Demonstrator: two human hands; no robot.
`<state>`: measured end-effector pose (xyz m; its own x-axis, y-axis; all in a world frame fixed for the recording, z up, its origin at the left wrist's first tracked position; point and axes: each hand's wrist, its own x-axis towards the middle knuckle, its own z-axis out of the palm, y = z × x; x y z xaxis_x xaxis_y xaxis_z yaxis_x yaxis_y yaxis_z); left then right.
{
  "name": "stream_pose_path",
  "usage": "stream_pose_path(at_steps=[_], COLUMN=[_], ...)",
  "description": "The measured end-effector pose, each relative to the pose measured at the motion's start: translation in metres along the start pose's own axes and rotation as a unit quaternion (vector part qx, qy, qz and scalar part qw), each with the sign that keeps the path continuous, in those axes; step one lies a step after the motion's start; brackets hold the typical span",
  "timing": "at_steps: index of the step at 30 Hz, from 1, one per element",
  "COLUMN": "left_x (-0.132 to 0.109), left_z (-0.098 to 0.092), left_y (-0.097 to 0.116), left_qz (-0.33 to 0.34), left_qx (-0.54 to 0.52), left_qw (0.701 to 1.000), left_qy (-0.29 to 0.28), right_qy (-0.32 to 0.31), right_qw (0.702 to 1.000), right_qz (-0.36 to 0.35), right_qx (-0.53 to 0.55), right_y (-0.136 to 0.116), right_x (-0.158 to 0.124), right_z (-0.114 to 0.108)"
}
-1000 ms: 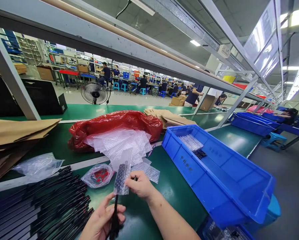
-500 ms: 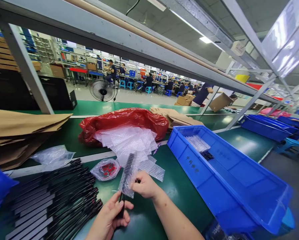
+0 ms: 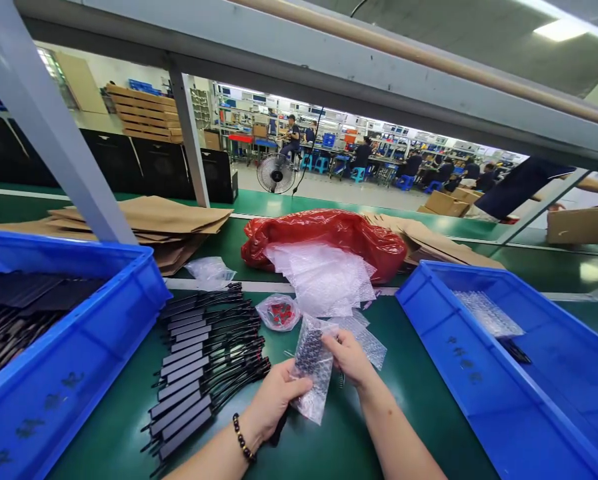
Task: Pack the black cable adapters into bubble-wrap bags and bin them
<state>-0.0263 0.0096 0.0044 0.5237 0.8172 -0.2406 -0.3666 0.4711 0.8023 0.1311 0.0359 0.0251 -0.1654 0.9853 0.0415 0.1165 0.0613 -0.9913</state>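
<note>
Between my hands is a clear bubble-wrap bag (image 3: 315, 393) with a dark flat piece showing through its upper part. My left hand (image 3: 279, 393) grips the bag's left edge, thumb on top, and a black end (image 3: 279, 430) pokes out under that hand. My right hand (image 3: 349, 357) pinches the bag's right side; a small dark item (image 3: 341, 379) shows below its fingers, too small to name. To the left lie rows of black flat modules with cables (image 3: 191, 393). Flat bubble-wrap bags (image 3: 329, 280) spill from a red plastic bag (image 3: 329, 223) beyond my hands.
Blue bins stand on both sides: the left bin (image 3: 129, 313) holds black modules, the right bin (image 3: 459, 340) wrapped pieces. A bag of small red parts (image 3: 279, 313) lies near my left hand. Cardboard sheets (image 3: 179, 217) lie behind. A metal shelf beam (image 3: 329, 53) crosses overhead.
The view has swung left, bringing the left bin further into sight. My left hand has moved up from the black piece below the bag onto the bag; the dark piece now shows inside it.
</note>
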Motion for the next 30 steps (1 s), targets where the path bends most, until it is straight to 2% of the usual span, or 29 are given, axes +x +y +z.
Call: stream_pose_path(at_steps=[2,6,13,19,26,30], left_x=[-0.001,-0.004,-0.006,0.0,0.0,0.002], left_z=[0.001,0.002,0.001,-0.003,-0.003,-0.003], left_y=[-0.002,-0.005,-0.004,-0.005,-0.003,-0.002], left_qz=[-0.008,-0.033,-0.064,-0.004,0.005,0.024], left_qx=[0.005,-0.021,-0.064,-0.074,-0.093,-0.069], left_qw=[1.0,0.999,0.995,0.997,0.996,0.997], left_qy=[0.003,-0.005,-0.038,0.027,-0.004,0.035], right_qy=[0.023,0.013,-0.03,-0.103,-0.087,-0.089], right_qw=[1.0,0.998,0.999,0.994,0.995,0.993], right_qz=[-0.012,-0.034,0.025,-0.016,-0.023,-0.021], right_qx=[-0.014,-0.053,0.022,-0.04,-0.034,-0.074], right_y=[0.007,0.011,0.007,-0.001,-0.001,-0.003], right_x=[0.003,0.002,-0.001,-0.006,-0.005,-0.004], right_z=[-0.002,-0.002,0.009,0.017,0.012,0.019])
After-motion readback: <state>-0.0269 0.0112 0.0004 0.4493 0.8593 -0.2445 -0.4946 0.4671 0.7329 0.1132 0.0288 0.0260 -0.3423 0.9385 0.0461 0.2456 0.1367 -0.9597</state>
